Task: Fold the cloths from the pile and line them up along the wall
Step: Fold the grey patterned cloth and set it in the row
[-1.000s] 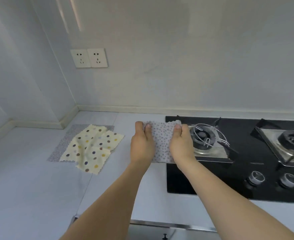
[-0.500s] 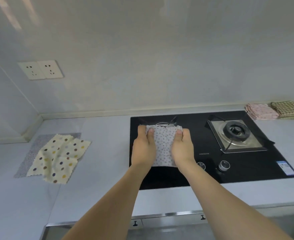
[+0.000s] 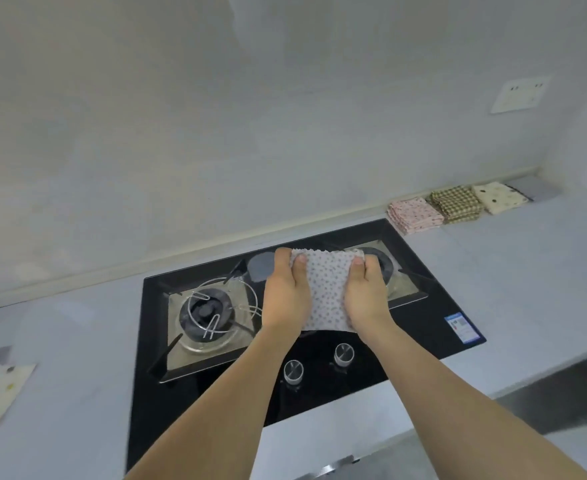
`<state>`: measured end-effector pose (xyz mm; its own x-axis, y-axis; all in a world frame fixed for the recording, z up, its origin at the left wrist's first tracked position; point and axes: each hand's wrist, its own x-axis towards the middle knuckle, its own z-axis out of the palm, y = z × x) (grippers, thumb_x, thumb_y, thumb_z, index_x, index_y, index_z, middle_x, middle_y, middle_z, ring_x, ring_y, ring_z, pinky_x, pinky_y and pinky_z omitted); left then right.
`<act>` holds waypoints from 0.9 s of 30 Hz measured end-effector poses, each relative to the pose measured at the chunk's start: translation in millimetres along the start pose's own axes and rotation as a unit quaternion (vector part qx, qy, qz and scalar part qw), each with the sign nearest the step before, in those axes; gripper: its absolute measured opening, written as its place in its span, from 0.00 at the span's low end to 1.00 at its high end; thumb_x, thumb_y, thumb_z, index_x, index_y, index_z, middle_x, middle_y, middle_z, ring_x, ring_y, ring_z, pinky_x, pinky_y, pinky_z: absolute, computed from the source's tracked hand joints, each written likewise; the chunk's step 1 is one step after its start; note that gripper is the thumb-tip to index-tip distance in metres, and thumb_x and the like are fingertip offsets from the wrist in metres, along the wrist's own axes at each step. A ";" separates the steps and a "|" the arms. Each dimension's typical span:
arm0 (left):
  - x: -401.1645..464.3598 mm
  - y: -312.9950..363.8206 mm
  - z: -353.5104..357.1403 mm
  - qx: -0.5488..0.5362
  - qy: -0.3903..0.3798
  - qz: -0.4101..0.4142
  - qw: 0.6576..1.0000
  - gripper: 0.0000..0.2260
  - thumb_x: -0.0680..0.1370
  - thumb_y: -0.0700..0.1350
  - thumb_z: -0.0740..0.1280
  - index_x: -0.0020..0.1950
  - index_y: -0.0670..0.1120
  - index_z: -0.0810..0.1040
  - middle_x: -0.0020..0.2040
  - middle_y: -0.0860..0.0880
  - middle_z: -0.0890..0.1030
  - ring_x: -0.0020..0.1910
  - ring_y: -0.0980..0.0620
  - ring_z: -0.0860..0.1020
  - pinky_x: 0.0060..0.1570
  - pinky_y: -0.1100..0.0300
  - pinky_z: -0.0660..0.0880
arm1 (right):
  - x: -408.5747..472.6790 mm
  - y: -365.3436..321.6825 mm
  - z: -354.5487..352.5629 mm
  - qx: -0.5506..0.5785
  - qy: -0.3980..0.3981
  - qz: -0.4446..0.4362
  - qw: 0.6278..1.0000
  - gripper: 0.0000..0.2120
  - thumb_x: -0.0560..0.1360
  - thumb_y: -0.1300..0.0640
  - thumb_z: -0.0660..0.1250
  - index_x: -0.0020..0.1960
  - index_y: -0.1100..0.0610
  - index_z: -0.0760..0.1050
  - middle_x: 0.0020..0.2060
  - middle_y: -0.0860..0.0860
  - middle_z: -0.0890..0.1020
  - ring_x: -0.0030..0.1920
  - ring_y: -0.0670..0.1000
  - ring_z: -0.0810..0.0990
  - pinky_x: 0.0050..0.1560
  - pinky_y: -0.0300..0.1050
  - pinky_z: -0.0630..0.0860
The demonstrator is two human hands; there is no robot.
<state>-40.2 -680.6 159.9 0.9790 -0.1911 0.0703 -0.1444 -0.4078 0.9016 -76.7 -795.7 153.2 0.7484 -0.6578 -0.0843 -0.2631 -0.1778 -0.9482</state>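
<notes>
Folded cloth (image 3: pixel 326 289) upright, long axis vertical

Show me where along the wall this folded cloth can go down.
Both hands, left and right, grip the dotted cloth above the hob. Bare counter lies in front of the pink cloth. Crowded: checked cloth and cream cloth fill the wall strip toward the corner.

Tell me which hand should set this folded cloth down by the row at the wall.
Probably the right hand. Both it and the left hand grip the spotted cloth above the stove, but the pink cloth ending the row lies to the right, on that hand's side.
</notes>
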 end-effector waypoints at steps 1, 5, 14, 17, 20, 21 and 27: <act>3.8 9.2 21.0 -0.004 0.001 -0.004 1.000 0.09 0.83 0.55 0.53 0.51 0.51 0.65 0.28 0.52 0.66 0.26 0.55 0.65 0.28 0.58 0.65 | 16.1 4.4 -17.1 -0.005 0.000 0.000 1.000 0.14 0.83 0.49 0.48 0.59 0.56 0.66 0.42 0.51 0.74 0.45 0.52 0.74 0.45 0.47 0.70; 14.7 47.4 89.3 -0.021 0.005 -0.017 1.000 0.10 0.83 0.55 0.53 0.53 0.50 0.67 0.31 0.51 0.70 0.28 0.54 0.69 0.28 0.57 0.68 | 73.0 19.6 -73.9 -0.027 -0.012 0.011 0.999 0.16 0.83 0.47 0.48 0.61 0.55 0.67 0.49 0.53 0.77 0.53 0.55 0.75 0.58 0.57 0.72; 63.7 93.8 194.6 -0.017 -0.018 -0.034 0.999 0.09 0.83 0.55 0.53 0.53 0.51 0.66 0.38 0.42 0.78 0.35 0.50 0.77 0.36 0.48 0.78 | 164.9 37.3 -152.2 -0.008 -0.011 0.011 1.000 0.13 0.83 0.49 0.48 0.55 0.56 0.67 0.40 0.50 0.74 0.42 0.49 0.74 0.49 0.49 0.72; 78.9 101.4 246.8 -0.030 -0.023 -0.034 0.999 0.08 0.83 0.52 0.54 0.51 0.49 0.66 0.36 0.46 0.77 0.35 0.51 0.76 0.33 0.52 0.74 | 200.3 51.6 -187.4 -0.020 -0.003 0.016 1.000 0.14 0.83 0.49 0.48 0.54 0.57 0.67 0.41 0.49 0.74 0.43 0.50 0.74 0.50 0.49 0.73; 92.2 116.9 302.0 -0.045 -0.038 -0.049 0.997 0.08 0.83 0.52 0.55 0.50 0.48 0.66 0.36 0.50 0.75 0.36 0.52 0.74 0.32 0.59 0.68 | 240.4 67.8 -228.1 -0.024 -0.008 0.035 0.999 0.12 0.83 0.49 0.48 0.53 0.56 0.66 0.40 0.48 0.73 0.40 0.47 0.72 0.49 0.50 0.72; 97.7 122.8 321.2 -0.057 -0.047 -0.061 0.995 0.09 0.83 0.52 0.55 0.50 0.48 0.66 0.37 0.51 0.74 0.38 0.53 0.74 0.34 0.59 0.68 | 256.1 73.7 -241.7 -0.025 -0.012 0.041 0.999 0.12 0.83 0.49 0.48 0.53 0.55 0.66 0.40 0.48 0.73 0.40 0.47 0.72 0.48 0.49 0.71; 136.7 161.3 414.7 -0.103 -0.111 -0.162 0.975 0.09 0.83 0.53 0.57 0.46 0.50 0.70 0.42 0.48 0.75 0.39 0.51 0.74 0.35 0.59 0.71 | 349.2 98.9 -326.0 -0.056 -0.057 0.114 0.990 0.15 0.82 0.45 0.48 0.58 0.54 0.67 0.49 0.51 0.73 0.51 0.53 0.73 0.55 0.53 0.73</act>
<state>10.8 -1142.7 137.9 0.9097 -0.2802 -0.3064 0.2222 -0.2947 0.9294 -39.9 -1281.5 129.8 0.7245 -0.6042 -0.3316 -0.4937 -0.1192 -0.8614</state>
